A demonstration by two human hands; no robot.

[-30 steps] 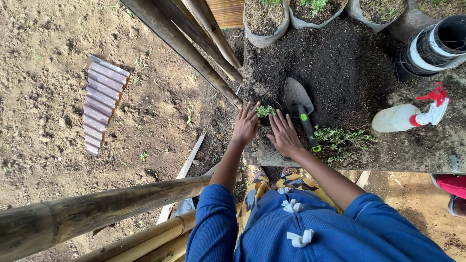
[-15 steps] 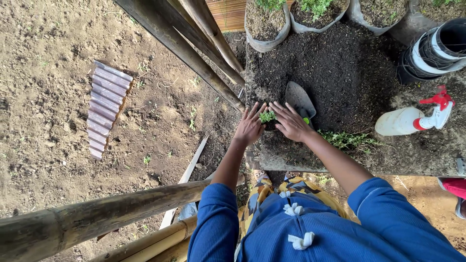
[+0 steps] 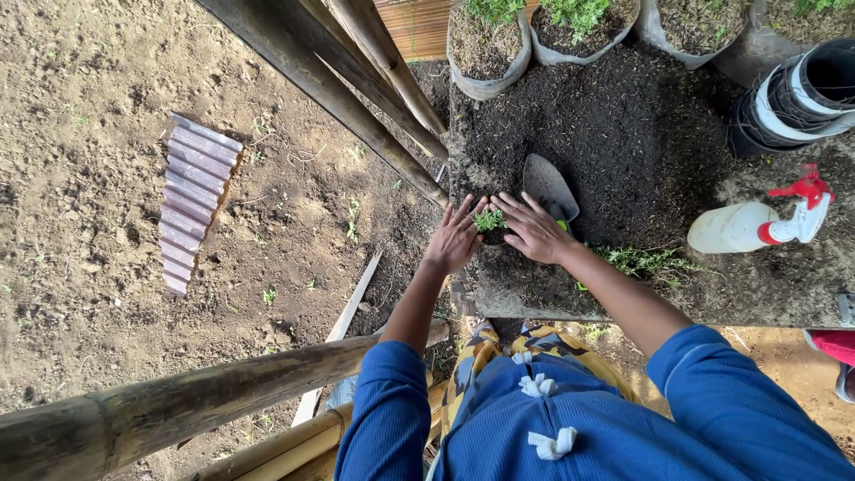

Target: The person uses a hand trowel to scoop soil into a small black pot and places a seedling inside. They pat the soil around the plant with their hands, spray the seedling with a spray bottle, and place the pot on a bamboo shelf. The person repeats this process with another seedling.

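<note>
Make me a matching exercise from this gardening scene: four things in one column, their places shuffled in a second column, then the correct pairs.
Things:
1. seedling
2. trowel
3. spray bottle
4. corrugated sheet

Places:
A. lying on bare ground, far left
B. between the left hand and right hand
C. lying on its side at the right of the soil bed
D. blade on dark soil just beyond the right hand

Pairs: 1-B, 2-D, 3-C, 4-A
</note>
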